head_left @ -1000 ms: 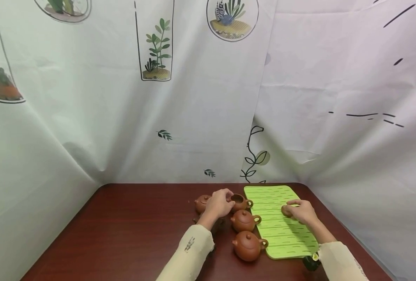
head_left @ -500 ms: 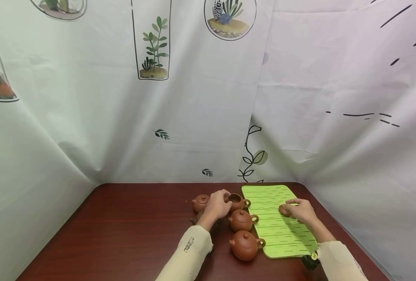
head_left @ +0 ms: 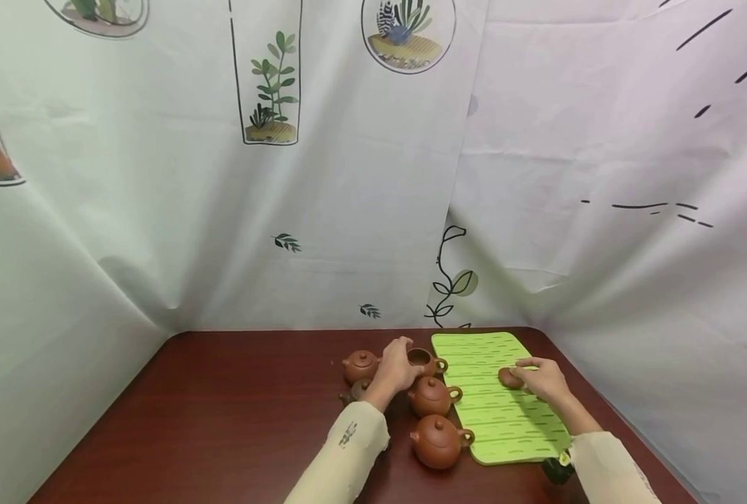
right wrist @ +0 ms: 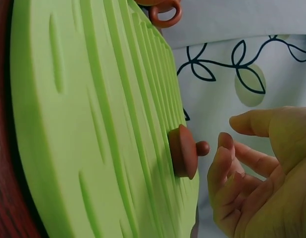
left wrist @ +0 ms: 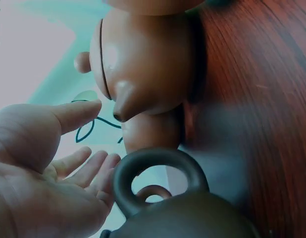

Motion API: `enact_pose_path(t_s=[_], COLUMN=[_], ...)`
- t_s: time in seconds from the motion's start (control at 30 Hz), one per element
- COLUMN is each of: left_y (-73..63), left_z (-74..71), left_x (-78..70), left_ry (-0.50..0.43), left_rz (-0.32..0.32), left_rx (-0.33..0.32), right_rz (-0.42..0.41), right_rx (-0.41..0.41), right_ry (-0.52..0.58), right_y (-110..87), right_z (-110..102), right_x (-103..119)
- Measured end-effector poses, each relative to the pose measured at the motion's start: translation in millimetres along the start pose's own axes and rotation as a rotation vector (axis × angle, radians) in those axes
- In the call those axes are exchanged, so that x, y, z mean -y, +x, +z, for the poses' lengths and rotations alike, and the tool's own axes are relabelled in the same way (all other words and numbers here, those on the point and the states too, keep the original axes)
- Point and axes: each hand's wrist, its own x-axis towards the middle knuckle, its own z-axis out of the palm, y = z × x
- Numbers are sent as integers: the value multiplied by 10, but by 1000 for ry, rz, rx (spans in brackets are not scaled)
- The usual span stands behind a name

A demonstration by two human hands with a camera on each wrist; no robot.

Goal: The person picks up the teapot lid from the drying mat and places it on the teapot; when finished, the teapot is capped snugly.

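Observation:
My left hand (head_left: 397,365) is at the left side of a lidless brown clay teapot (head_left: 420,360), partly covering it. In the left wrist view its thumb and fingers are spread; contact with the pot cannot be made out. A lidded brown teapot (left wrist: 148,64) and a dark teapot (left wrist: 187,218) are close by. A brown teapot lid (right wrist: 183,151) lies knob up on the green ridged mat (right wrist: 74,119). My right hand (right wrist: 262,173) is beside the lid's knob, fingers loosely bent, with a gap between them and the knob.
Two lidded brown teapots, the middle one (head_left: 431,396) and the front one (head_left: 439,441), stand in line before the lidless pot. Another brown teapot (head_left: 360,365) is left of my hand. A small dark green object (head_left: 557,470) sits by the mat's front corner.
My right fingers have come off the lid, which now shows more fully on the mat. My left hand has shifted slightly right toward the lidless teapot. The head view has turned a little right.

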Motion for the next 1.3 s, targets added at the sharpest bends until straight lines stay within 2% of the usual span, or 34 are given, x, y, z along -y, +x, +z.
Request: enact_pose_path(t_s=[0.17,0.3,0.5,0.8,1.07,1.3], left_y=[48,71,71,107,119,129], left_z=[47,68,42,33,32,32], left_x=[40,66,79,49,47,63], left_ry=[-3,39,107,136,134,142], left_rz=[-41,-50,-72,-138,-130,-129], left_rx=[-12,-11,-8,23,69,61], right_rz=[7,8,-1,13,0,-21], right_rx=[-5,-12,-21,-24,-25,-42], right_ry=[-3,-6,-35,-52,-62,-71], right_y=[41,79,128,194,217,227], right_z=[-5,-5,34,78,101,117], right_x=[-60,-112,-159,-235,-305,-306])
